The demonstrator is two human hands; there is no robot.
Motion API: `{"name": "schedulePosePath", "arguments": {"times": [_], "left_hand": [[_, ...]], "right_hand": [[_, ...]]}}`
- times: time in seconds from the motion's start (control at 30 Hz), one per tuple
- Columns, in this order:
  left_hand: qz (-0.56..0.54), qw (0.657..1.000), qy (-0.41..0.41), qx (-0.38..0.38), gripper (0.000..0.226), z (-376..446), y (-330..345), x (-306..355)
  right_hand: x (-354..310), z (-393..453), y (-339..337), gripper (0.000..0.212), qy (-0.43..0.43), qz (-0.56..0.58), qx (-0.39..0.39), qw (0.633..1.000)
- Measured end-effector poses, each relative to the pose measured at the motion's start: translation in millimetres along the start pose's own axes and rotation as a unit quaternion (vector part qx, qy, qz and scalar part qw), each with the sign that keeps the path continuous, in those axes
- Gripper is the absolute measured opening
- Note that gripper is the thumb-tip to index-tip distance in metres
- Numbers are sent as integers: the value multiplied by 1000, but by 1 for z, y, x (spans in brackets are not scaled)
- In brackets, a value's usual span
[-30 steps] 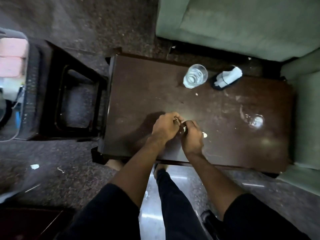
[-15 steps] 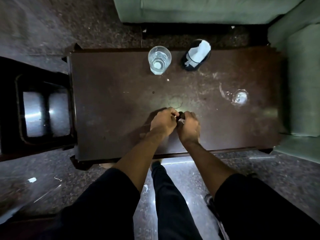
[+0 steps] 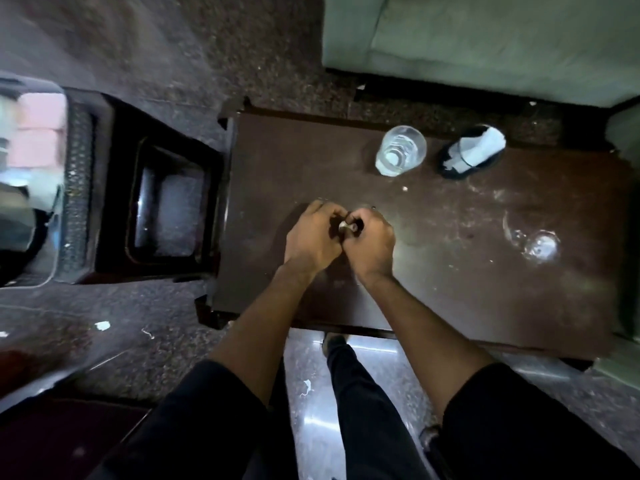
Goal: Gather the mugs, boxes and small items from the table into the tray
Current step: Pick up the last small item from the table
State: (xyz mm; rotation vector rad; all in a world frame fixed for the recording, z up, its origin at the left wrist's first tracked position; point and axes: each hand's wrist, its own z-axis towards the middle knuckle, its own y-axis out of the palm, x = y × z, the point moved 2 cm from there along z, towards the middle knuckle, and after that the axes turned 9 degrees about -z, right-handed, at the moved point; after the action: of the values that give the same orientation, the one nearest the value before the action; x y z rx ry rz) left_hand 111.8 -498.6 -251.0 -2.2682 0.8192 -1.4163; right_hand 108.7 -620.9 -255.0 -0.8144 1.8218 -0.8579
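My left hand [image 3: 313, 235] and my right hand [image 3: 370, 242] are pressed together over the middle of the dark brown table [image 3: 450, 271]. Between the curled fingers sits a small shiny item [image 3: 347, 227]; most of it is hidden, and I cannot tell what it is. At the table's far edge stands a clear glass [image 3: 400, 154] with water. Right of it is a black holder with white tissue [image 3: 471, 157]. A dark tray [image 3: 138, 209] lies on a low stand left of the table.
A wet ring and smears [image 3: 535, 242] mark the table's right part. Green sofa cushions [image 3: 485, 39] stand behind and at the right. A plastic crate [image 3: 31, 181] with objects is at the far left. Scraps of paper [image 3: 102, 325] lie on the floor.
The view has swung between frames. Both hands stay joined over the same spot, working the small item; the white bit seen beside my right hand a second ago is out of sight.
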Motion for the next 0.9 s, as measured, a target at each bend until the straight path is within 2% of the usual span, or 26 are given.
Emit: {"name": "schedulePosePath", "arguments": {"times": [0.17, 0.27, 0.33, 0.53, 0.63, 0.73, 0.8, 0.9], "left_hand": [[-2, 995, -2, 100, 34, -5, -90, -41], [-40, 983, -17, 177, 33, -18, -143, -73], [-77, 971, -20, 226, 31, -27, -171, -89], [-203, 897, 4, 393, 35, -50, -260, -135], [-257, 851, -34, 457, 46, -59, -298, -160], [-283, 820, -73, 492, 27, -64, -326, -184], [-313, 809, -100, 488, 17, -65, -342, -200], [-348, 808, -137, 456, 22, -65, -354, -217]], "right_hand": [[-98, 4, 20, 10, -99, 28, -27, 994], [-158, -1, 33, 9, -186, 53, -47, 980], [-194, -6, 39, 10, -212, 89, -53, 972], [-318, -33, 74, 14, -278, 159, -67, 945], [-376, -43, 95, 11, -313, 147, -78, 935], [-420, -49, 120, 10, -341, 115, -96, 928], [-446, -51, 139, 10, -359, 89, -113, 922], [-483, -52, 168, 11, -395, 38, -146, 906]]}}
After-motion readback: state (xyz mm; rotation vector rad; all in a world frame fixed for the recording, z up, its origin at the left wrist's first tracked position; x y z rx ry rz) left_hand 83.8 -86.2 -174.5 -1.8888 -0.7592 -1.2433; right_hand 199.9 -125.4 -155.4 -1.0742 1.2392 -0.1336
